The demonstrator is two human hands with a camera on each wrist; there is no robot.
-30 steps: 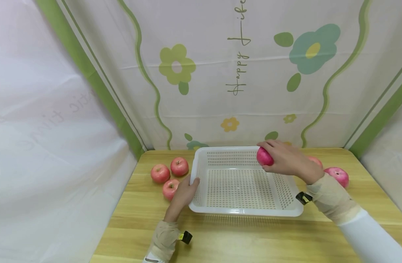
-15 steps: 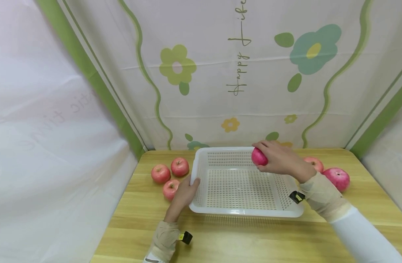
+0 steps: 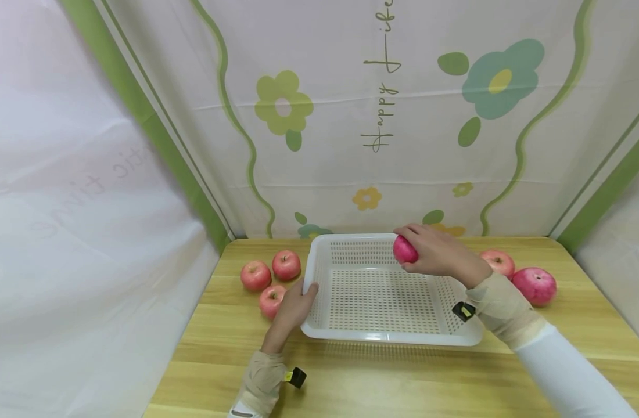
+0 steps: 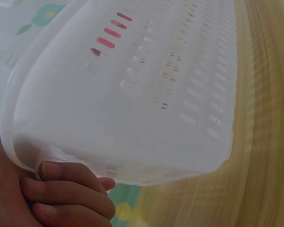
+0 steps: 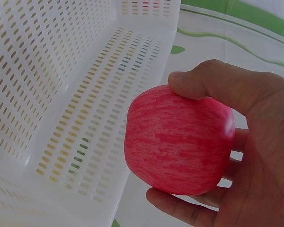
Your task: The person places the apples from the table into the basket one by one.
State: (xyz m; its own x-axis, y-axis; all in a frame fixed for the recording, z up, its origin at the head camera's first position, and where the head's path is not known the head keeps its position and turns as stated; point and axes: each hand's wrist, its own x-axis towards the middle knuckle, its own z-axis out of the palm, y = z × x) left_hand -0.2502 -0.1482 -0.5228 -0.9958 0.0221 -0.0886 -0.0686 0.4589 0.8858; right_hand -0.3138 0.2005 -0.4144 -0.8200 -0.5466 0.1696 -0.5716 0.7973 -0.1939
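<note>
In the head view my left hand (image 3: 294,306) grips the left rim of a white plastic basket (image 3: 387,336) with slotted walls. The left wrist view shows its fingers curled at the rim, beside the outer wall of the basket (image 4: 85,109). My right hand (image 3: 438,252) holds a deep red apple (image 3: 405,249) over the basket's far right part. Thumb and fingers wrap round this apple (image 5: 180,142) in the right wrist view, with the slotted basket wall behind it. No fruit shows inside the basket.
Left of the basket lie three pale red apples (image 3: 255,276) on the wooden table (image 3: 361,383). To the right are another pale apple (image 3: 498,263) and a darker red apple (image 3: 535,286), near my right forearm. A flowered white curtain (image 3: 319,174) hangs behind the table.
My right hand has moved a little left with the red apple, further over the basket. More of the two apples on the right shows. The left hand stays at the rim.
</note>
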